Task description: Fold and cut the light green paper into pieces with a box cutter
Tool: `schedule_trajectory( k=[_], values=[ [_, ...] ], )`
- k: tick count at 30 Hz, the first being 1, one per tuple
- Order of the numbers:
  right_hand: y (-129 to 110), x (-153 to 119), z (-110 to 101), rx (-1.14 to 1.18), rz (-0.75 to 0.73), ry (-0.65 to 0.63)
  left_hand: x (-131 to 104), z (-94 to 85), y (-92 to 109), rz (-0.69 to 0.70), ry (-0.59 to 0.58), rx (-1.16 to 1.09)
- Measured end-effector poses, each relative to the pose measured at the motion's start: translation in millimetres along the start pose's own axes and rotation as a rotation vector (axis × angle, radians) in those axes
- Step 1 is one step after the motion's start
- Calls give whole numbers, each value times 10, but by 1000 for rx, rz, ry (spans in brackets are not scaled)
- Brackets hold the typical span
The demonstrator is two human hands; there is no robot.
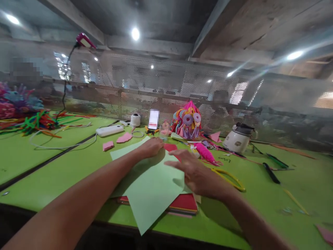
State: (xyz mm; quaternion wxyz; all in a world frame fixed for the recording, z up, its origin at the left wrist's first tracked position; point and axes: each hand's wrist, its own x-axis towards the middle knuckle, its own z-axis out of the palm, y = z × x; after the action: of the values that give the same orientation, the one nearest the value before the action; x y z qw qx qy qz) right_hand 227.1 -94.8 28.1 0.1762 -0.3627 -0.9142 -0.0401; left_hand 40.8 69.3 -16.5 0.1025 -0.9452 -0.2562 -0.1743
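Note:
A pale green paper sheet [153, 194] lies at an angle over another pale green sheet [122, 151], on top of a stack of red and other coloured papers [183, 203]. My left hand [152, 147] is at the far end of the top sheet, its fingers bent together on the paper; the fingertips are partly hidden. Over the sheet's right edge is my right hand [194, 172], slightly blurred, fingers apart. That edge curls up beside its thumb. Yellow-handled scissors [232, 178] lie to the right of my right hand, partly behind it.
Behind the papers stand a lit phone [153, 119], a bundle of colourful tassels [188, 121] and a pale kettle-like container [238, 138]. A pink yarn bundle [205, 152], a black-handled tool [271, 173], a white power strip [109, 130] and pink paper pieces [124, 137] lie on the green table [78, 170].

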Motion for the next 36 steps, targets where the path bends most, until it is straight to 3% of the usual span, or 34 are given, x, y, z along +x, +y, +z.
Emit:
schedule_trajectory(
  k=[3, 10, 12, 14, 17, 20, 26, 30, 33, 36],
  values=[
    [-67, 17, 68, -72, -59, -133, 17, -69, 11, 36, 27, 1],
    [50, 46, 125, 99, -46, -195, 54, -200, 121, 62, 123, -51],
    [90, 38, 136, 181, -20, -191, 52, -249, 116, -47, 31, -172],
    [129, 24, 140, 260, 6, -179, 43, -328, 71, -148, -155, -293],
    [166, 7, 135, 331, 35, -178, -31, -501, -40, -166, -398, -389],
    [148, 10, 132, 310, 35, -182, -250, -693, -110, -194, -508, -436],
    [95, 27, 156, 213, 147, -147, -767, -903, 20, -370, -474, -599],
    [189, 5, 145, 366, 295, -134, -712, -905, 104, -371, -531, -768],
    [282, -7, 125, 487, 345, -136, -629, -868, 93, -432, -493, -986],
    [371, -7, 135, 546, 360, -125, -708, -790, 16, -519, -389, -1340]
  ],
)
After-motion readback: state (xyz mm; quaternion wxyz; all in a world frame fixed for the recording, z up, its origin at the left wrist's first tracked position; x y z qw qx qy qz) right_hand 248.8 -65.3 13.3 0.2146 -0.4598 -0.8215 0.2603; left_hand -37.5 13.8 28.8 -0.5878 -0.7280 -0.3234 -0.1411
